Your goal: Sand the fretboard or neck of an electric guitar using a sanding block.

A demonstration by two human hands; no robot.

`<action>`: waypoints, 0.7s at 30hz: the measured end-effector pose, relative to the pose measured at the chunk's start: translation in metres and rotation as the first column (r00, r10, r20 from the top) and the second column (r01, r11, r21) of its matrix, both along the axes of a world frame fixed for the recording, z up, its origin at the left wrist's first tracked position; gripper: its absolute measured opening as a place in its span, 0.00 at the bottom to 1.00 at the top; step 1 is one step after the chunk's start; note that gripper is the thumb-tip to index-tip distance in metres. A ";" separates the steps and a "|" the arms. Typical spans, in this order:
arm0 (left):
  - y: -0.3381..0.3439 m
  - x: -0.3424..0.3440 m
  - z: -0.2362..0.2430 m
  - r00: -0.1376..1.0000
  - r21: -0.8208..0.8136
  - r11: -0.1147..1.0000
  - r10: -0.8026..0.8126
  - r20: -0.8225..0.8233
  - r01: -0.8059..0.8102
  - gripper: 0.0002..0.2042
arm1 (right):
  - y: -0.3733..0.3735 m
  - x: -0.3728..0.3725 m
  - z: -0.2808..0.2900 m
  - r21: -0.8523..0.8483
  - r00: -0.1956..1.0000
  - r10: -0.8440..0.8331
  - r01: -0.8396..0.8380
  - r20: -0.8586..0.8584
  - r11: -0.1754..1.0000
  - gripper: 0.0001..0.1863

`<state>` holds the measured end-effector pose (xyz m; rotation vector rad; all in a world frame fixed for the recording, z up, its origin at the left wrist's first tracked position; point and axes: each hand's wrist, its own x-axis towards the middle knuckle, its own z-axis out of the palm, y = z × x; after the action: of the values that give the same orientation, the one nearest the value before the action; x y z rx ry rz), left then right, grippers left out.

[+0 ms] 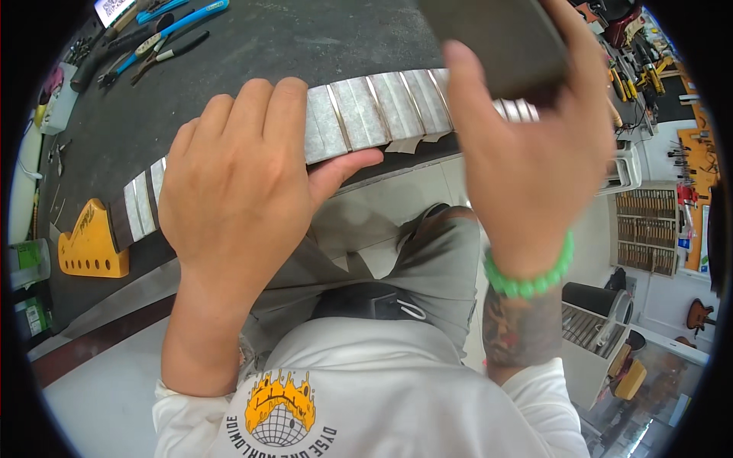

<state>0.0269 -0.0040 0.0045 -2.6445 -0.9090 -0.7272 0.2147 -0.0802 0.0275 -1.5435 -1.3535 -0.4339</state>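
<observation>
Head cam: 1 guitar neck (393, 103) lies along the desk's (343, 46) near edge, w/ its 1 yellow headstock (95, 248) by the near L corner; headstock has a row of small holes, at least 5. L hand (229, 164) is clasped over the neck from above, 4 fingers close together across the top, 1 thumb poking out at the near side. R hand (527, 145), blurred, grips 1 dark block (500, 46), thumb on 1 side & fingers round the other, held at the neck's R part; can't tell if block touches it. Btwn the hands, 4 metal frets (339, 114) show, w/ pale tape (323, 126) in the gaps; some loose tape ends stick out at the neck's near side, nr the middle. R wrist has 1 green bead bracelet (531, 276). Toward the desk's far L corner: 1 long blue-handled tool (195, 17) & 1 black-handled tool (185, 46) just beside it. Off the desk, far R: 1 drawer cabinet (647, 229), 3 stacked blocks of drawers, & 1 brown guitar (698, 313) nr the wall
</observation>
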 end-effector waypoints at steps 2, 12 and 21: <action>-0.004 0.000 0.004 1.000 0.038 0.999 -0.001 0.025 0.000 0.31 | -0.034 0.001 -0.004 0.061 0.994 0.022 -0.015 -0.106 0.998 0.39; 0.000 0.004 0.003 0.999 0.073 0.997 -0.033 0.010 0.033 0.32 | -0.110 -0.026 -0.052 0.140 0.854 0.071 0.003 -0.516 0.990 0.44; -0.003 0.004 0.006 0.999 0.040 0.999 -0.002 -0.043 0.003 0.32 | -0.117 -0.027 -0.057 0.146 0.825 0.093 -0.012 -0.557 0.989 0.47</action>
<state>0.0308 -0.0070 0.0101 -2.6162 -0.8708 -0.6795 0.1878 -0.1973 -0.0293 -1.3678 -0.8762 -0.0169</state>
